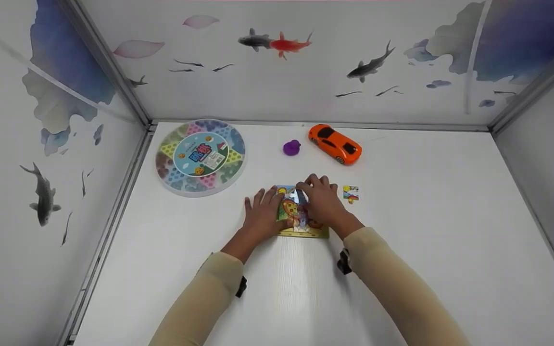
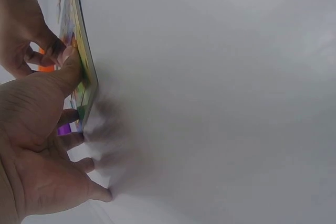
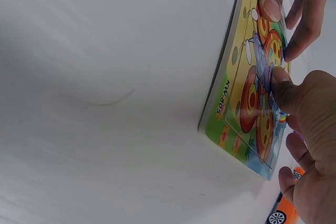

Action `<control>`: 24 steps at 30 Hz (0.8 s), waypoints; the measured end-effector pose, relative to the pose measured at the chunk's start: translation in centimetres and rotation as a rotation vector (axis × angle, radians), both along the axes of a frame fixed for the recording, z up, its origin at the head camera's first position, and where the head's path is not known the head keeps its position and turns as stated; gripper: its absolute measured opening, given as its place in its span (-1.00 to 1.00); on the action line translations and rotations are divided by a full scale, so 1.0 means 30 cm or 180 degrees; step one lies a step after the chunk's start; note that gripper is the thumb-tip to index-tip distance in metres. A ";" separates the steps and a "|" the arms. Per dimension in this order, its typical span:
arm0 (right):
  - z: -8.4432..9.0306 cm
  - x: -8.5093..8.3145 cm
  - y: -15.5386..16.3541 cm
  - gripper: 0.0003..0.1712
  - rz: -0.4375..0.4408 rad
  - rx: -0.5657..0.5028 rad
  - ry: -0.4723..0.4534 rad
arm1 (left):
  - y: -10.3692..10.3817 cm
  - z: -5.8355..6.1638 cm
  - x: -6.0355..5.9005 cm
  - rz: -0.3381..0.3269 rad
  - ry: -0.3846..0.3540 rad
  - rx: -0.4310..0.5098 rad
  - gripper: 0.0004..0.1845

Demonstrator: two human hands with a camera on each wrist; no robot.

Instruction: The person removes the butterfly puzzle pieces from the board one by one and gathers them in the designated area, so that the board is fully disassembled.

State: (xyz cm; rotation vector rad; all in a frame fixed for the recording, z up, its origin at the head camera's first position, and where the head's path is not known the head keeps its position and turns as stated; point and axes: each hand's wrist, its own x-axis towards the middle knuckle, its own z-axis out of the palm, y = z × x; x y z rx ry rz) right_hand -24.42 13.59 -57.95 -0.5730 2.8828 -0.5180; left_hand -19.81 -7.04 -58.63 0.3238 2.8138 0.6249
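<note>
A colourful cartoon jigsaw puzzle (image 1: pixel 289 230) in a flat tray lies on the white table; the right wrist view shows "KW-805" on its border. My left hand (image 1: pixel 262 216) is spread along the puzzle's left side, its thumb (image 2: pixel 71 72) resting on the near part. Over the upper right of the puzzle, my right hand (image 1: pixel 322 199) bends its thumb (image 3: pixel 282 82) and index finger round a shiny puzzle piece (image 1: pixel 300 196). That hand hides much of the puzzle's right side. One loose puzzle piece (image 1: pixel 351 192) lies just right of the right hand.
Behind the puzzle are a small purple toy duck (image 1: pixel 291 147) and an orange toy car (image 1: pixel 335 144). A round, multicoloured game box (image 1: pixel 200 185) lies at the back left. White panels with painted fish (image 1: pixel 289 45) enclose the table's back and sides.
</note>
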 end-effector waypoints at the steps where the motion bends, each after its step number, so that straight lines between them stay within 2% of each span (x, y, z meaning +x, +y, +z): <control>1: 0.000 0.000 0.000 -0.40 -0.0003 -0.0003 -0.0011 | 0.000 -0.001 0.000 -0.0003 0.0004 -0.0004 -0.09; 13: 0.002 -0.011 0.001 -0.43 -0.0008 -0.0198 -0.0276 | 0.003 0.010 -0.002 0.0006 -0.0052 -0.0085 -0.07; 24: -0.006 -0.006 0.013 -0.46 0.0070 -0.0398 -0.0272 | 0.004 0.006 0.000 -0.0008 -0.0013 -0.0079 -0.10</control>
